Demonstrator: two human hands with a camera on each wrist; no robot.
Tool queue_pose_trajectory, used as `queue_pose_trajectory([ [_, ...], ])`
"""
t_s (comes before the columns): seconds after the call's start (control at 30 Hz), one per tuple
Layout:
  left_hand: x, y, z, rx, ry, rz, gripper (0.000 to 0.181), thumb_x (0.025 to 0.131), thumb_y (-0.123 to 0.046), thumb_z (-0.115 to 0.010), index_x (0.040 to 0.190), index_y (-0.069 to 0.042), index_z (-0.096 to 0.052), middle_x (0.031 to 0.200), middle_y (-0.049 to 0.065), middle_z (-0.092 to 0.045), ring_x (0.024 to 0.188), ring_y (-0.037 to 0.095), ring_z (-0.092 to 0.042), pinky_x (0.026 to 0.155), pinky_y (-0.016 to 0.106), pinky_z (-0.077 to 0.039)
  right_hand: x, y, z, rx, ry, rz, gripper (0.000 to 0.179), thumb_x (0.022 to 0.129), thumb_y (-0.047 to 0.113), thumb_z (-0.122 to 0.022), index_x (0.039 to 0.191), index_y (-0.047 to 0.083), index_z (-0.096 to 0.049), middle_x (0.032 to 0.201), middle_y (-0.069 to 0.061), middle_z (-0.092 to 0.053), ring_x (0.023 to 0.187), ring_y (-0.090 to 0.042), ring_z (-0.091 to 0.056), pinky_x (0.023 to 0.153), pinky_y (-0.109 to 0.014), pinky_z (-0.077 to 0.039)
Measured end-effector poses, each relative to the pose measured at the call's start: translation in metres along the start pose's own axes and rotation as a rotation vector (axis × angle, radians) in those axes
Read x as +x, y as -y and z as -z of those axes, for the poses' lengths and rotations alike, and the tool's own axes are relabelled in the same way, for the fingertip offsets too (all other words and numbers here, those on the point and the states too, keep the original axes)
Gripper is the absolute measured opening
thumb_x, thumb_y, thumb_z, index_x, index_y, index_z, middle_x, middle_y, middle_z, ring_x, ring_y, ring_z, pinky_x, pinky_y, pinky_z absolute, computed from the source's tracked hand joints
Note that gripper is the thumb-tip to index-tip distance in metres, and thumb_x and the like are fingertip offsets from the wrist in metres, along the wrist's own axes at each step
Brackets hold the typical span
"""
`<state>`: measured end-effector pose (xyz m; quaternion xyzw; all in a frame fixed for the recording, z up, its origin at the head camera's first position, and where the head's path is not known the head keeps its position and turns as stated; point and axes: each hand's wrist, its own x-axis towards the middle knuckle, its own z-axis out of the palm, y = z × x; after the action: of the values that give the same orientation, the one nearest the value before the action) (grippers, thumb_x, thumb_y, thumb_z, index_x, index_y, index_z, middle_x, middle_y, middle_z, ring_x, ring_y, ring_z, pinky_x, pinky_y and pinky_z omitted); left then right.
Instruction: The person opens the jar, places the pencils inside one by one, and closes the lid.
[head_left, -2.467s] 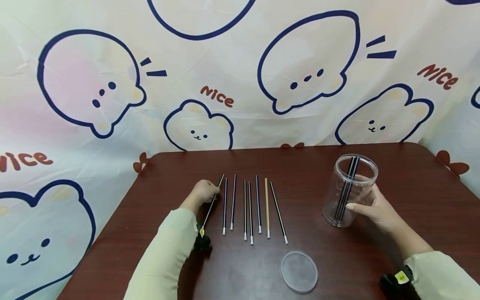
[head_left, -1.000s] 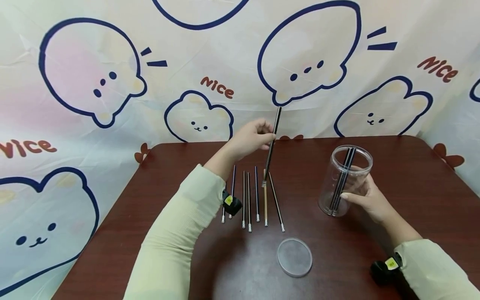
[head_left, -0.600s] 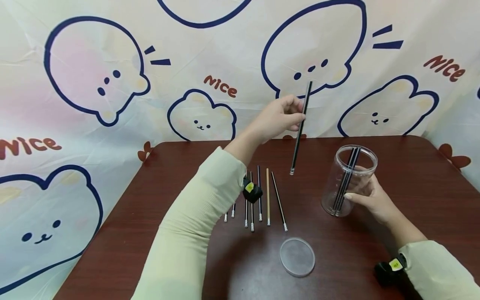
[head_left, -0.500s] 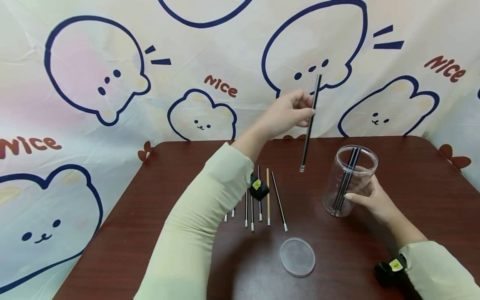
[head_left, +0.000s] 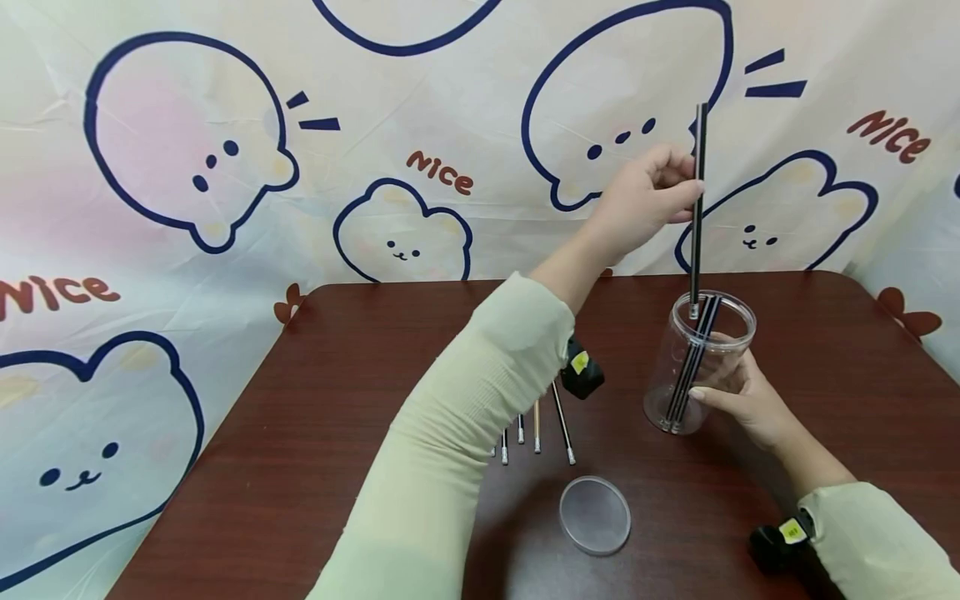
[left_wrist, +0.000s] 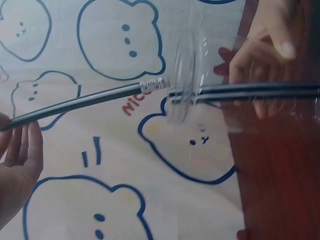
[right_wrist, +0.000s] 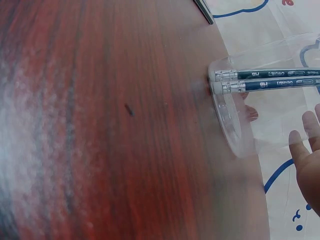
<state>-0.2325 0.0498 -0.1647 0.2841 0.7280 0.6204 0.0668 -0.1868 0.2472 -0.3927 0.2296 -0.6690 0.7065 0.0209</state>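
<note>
My left hand (head_left: 651, 198) pinches a dark striped pencil (head_left: 697, 242) between thumb and fingers, upright with its eraser end down. That eraser end is right at the mouth of a clear plastic jar (head_left: 658, 387), as the left wrist view also shows. Around the jar's lower right side curls my right hand (head_left: 738, 408), holding it on the table. Dark pencils (right_wrist: 280, 85) lean inside the jar, their eraser ends at its base in the right wrist view. On the table, a row of pencils, one of them natural yellow (head_left: 537, 427), is partly hidden by my left sleeve.
A round clear lid (head_left: 595, 517) lies flat on the brown table (head_left: 360, 375), in front of the row of pencils. Behind the table's far edge hangs a pale cloth (head_left: 495, 242) printed with cartoon bears. A black wrist camera (head_left: 582, 371) sits at my left cuff.
My left hand picked up the leftmost pencil, lifted it and carried it right, turning it upright over the jar mouth. My right hand has kept its hold on the jar.
</note>
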Motion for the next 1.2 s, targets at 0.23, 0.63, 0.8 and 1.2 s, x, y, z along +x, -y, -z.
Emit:
queue_pose_trajectory([
  [0.23,0.016,0.019,-0.019,0.027,-0.029,0.048,0.017,0.087,-0.005,-0.05,0.104,-0.004,-0.051,0.087,0.002,-0.053,0.076,0.005,-0.052,0.062,0.011,-0.044,0.0,0.0,0.001,0.013,0.027,0.005,0.065,0.078,-0.017,-0.047,0.129,0.015,-0.022,0.118,0.002,-0.046,0.103,-0.006,-0.047,0.08,-0.017,-0.04],
  [0.63,0.032,0.061,-0.045,0.06,0.063,0.072,0.012,0.085,-0.006,-0.054,0.096,-0.004,-0.052,0.081,0.002,-0.052,0.072,0.008,-0.055,0.059,0.013,-0.045,-0.001,0.002,-0.001,-0.005,0.018,-0.008,0.062,0.078,-0.017,-0.048,0.125,0.016,-0.025,0.115,0.004,-0.048,0.101,-0.007,-0.049,0.078,-0.018,-0.041],
  [0.8,0.033,0.066,-0.051,0.104,0.103,0.089,0.012,0.084,-0.007,-0.055,0.095,-0.005,-0.051,0.082,0.001,-0.052,0.072,0.008,-0.054,0.058,0.013,-0.045,-0.001,0.001,0.0,0.008,0.032,-0.005,0.061,0.079,-0.014,-0.049,0.126,0.016,-0.023,0.116,0.002,-0.048,0.1,-0.008,-0.05,0.078,-0.019,-0.042],
  [1.2,0.035,0.085,-0.054,0.133,0.029,0.116,0.011,0.083,-0.009,-0.058,0.092,-0.006,-0.052,0.079,0.0,-0.051,0.068,0.008,-0.055,0.057,0.014,-0.045,-0.002,-0.002,0.001,0.024,0.022,0.02,0.064,0.078,-0.016,-0.049,0.128,0.014,-0.022,0.118,-0.002,-0.048,0.1,-0.009,-0.05,0.079,-0.019,-0.041],
])
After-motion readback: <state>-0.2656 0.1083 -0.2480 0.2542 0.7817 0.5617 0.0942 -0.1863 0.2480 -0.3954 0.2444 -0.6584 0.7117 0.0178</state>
